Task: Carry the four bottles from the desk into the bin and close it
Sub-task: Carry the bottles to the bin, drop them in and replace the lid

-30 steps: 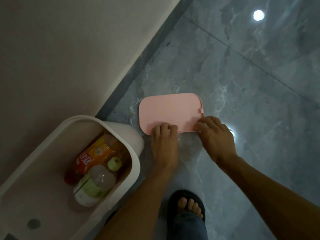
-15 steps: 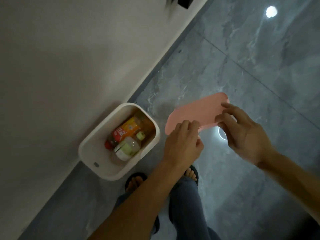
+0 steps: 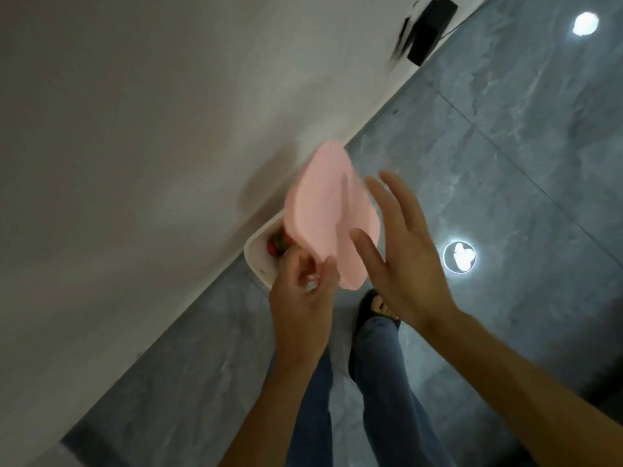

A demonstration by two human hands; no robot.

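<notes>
Lifting pink lid [image 3: 323, 210] off floor; left hand [image 3: 303, 298] now gripping.

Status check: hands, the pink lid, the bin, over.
Left hand pinching pink lid at near edge; right hand open beside it. Lid tilted above white bin, not seated. Nothing blocking the opening.

Dim room, wall meets tiled floor.
Plain white wall [image 3: 141, 136] on my left; glossy grey marble floor [image 3: 505, 170] with ceiling light reflections [image 3: 459, 256]; blurred black object [image 3: 428, 32] by wall.
</notes>
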